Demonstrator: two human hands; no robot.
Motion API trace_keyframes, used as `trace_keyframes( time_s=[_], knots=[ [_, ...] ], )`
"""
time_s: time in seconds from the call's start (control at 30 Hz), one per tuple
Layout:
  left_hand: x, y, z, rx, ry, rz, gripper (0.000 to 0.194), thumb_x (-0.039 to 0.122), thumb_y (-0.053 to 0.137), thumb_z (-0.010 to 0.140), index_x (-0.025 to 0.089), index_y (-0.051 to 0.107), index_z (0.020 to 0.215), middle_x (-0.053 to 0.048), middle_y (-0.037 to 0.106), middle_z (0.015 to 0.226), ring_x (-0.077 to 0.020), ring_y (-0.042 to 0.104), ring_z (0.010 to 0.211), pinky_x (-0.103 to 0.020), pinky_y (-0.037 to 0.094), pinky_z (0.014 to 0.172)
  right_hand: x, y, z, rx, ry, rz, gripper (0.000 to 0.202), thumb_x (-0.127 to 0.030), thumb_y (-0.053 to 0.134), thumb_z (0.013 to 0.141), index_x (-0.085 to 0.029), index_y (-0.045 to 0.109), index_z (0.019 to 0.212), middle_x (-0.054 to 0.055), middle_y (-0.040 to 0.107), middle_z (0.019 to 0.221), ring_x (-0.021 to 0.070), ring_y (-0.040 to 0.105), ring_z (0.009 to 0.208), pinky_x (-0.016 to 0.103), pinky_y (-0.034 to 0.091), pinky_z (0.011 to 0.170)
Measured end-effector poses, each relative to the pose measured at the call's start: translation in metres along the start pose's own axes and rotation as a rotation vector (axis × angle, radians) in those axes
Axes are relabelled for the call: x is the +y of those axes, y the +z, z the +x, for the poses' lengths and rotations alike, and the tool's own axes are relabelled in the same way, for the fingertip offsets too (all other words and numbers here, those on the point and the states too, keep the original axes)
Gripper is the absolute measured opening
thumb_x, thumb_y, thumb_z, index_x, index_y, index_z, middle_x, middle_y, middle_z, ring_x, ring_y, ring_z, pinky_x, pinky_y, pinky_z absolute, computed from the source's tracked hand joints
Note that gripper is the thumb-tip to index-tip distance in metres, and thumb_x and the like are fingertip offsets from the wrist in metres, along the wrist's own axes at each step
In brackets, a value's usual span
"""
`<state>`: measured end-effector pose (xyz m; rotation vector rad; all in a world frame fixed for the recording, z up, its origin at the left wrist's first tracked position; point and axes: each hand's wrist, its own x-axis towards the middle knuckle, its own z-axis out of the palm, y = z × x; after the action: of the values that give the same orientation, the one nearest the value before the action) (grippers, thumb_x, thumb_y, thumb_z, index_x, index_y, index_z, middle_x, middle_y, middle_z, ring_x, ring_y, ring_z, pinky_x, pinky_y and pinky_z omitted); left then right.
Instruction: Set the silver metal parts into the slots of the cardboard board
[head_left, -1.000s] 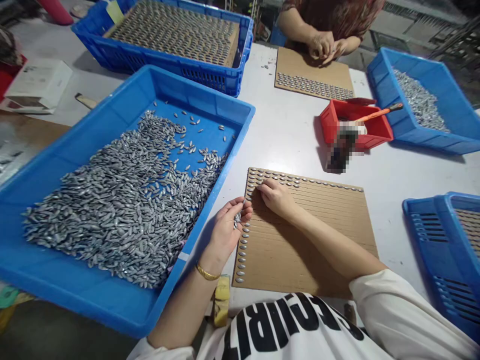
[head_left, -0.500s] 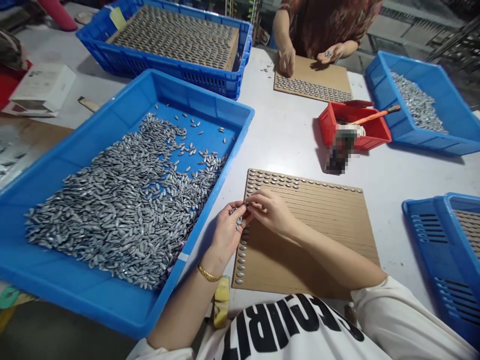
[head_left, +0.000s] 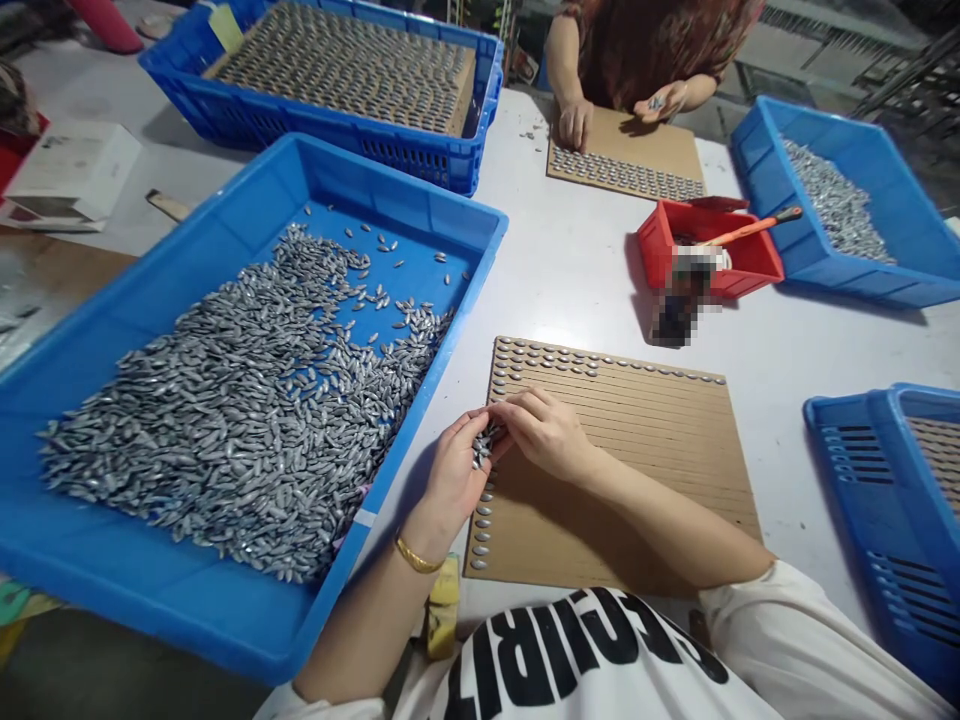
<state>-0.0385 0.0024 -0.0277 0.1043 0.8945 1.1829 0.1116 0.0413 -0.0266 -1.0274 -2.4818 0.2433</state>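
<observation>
My left hand (head_left: 452, 470) is cupped around several small silver-grey, spindle-shaped metal pieces (head_left: 482, 446), thumb on top. My right hand (head_left: 546, 432) meets it at the fingertips, its fingers pinched together over the pieces; what they grip is hidden. Both hands are above the left edge of a brown cardboard sheet (head_left: 630, 520) scored with parallel lines. Similar pieces sit in rows along the sheet's top edge and down its left side. At my left stands a blue tray (head_left: 480, 255) with a large heap of these loose pieces (head_left: 225, 400).
Across the white table (head_left: 562, 270), another person's hand (head_left: 576, 125) is at a second cardboard sheet (head_left: 637, 140). A red bin (head_left: 652, 250) with an orange-handled tool stands near a blue bin (head_left: 900, 285). Blue crates (head_left: 420, 165) hold filled sheets at the back and right.
My left hand has turned slightly, showing more pieces in its palm. My right hand has shifted a little downward, its fingers closing in over the left fingertips. The view has moved slightly.
</observation>
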Motion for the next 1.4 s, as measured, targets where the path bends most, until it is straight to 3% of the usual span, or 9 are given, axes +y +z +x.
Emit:
trace_keyframes(
  time_s=[0.27, 0.43, 0.63, 0.97, 1.17, 1.4],
  knots=[
    [0.000, 0.004, 0.001, 0.060, -0.111, -0.124, 0.011, 0.014, 0.061, 0.075, 0.013, 0.069, 0.083, -0.008, 0.072, 0.092, -0.0208, 0.066, 0.095, -0.041, 0.053, 0.089, 0.012, 0.000, -0.005, 0.021, 0.050, 0.210, 0.016, -0.017, 0.050, 0.092, -0.023, 0.064, 0.099, 0.005, 0.065, 0.088, 0.0165, 0.058, 0.084, 0.029, 0.050, 0.074],
    [0.006, 0.005, -0.003, 0.026, -0.128, -0.067, 0.019, 0.015, 0.057, 0.078, 0.011, 0.067, 0.094, -0.015, 0.072, 0.099, -0.0244, 0.068, 0.096, -0.042, 0.053, 0.090, 0.027, 0.002, -0.005, 0.107, 0.211, 0.315, 0.013, -0.023, 0.051, 0.092, -0.021, 0.064, 0.095, 0.004, 0.066, 0.084, 0.0144, 0.060, 0.073, 0.026, 0.049, 0.065],
    [0.010, 0.005, -0.003, 0.076, -0.055, -0.022, 0.014, 0.016, 0.062, 0.079, 0.014, 0.062, 0.093, -0.012, 0.073, 0.091, -0.0229, 0.070, 0.089, -0.038, 0.054, 0.086, 0.048, 0.017, 0.001, 0.041, 0.206, 0.093, 0.021, -0.022, 0.045, 0.094, -0.019, 0.067, 0.094, 0.006, 0.067, 0.088, 0.0162, 0.061, 0.080, 0.027, 0.049, 0.071],
    [0.007, 0.004, -0.002, 0.040, -0.045, 0.024, 0.018, 0.024, 0.070, 0.076, 0.015, 0.063, 0.090, -0.008, 0.071, 0.086, -0.0164, 0.068, 0.079, -0.030, 0.054, 0.079, 0.047, 0.015, 0.008, -0.110, 0.117, -0.245, 0.023, -0.018, 0.045, 0.094, -0.018, 0.068, 0.094, 0.008, 0.062, 0.086, 0.0177, 0.053, 0.078, 0.027, 0.039, 0.065],
    [0.008, 0.003, 0.000, 0.056, -0.040, 0.014, 0.025, 0.024, 0.068, 0.078, 0.013, 0.067, 0.100, -0.004, 0.066, 0.075, -0.0098, 0.061, 0.064, -0.022, 0.051, 0.064, 0.047, 0.019, 0.007, -0.093, 0.087, -0.325, 0.020, -0.016, 0.046, 0.092, -0.017, 0.066, 0.090, 0.007, 0.060, 0.085, 0.0175, 0.050, 0.077, 0.026, 0.035, 0.062],
    [0.007, 0.005, -0.002, 0.043, -0.009, 0.053, 0.021, 0.024, 0.071, 0.075, 0.014, 0.064, 0.092, -0.007, 0.069, 0.081, -0.0139, 0.065, 0.071, -0.027, 0.053, 0.072, 0.047, 0.019, 0.007, -0.110, 0.076, -0.313, 0.018, -0.014, 0.047, 0.091, -0.017, 0.064, 0.087, 0.007, 0.059, 0.084, 0.0183, 0.049, 0.077, 0.028, 0.036, 0.064]
  ],
)
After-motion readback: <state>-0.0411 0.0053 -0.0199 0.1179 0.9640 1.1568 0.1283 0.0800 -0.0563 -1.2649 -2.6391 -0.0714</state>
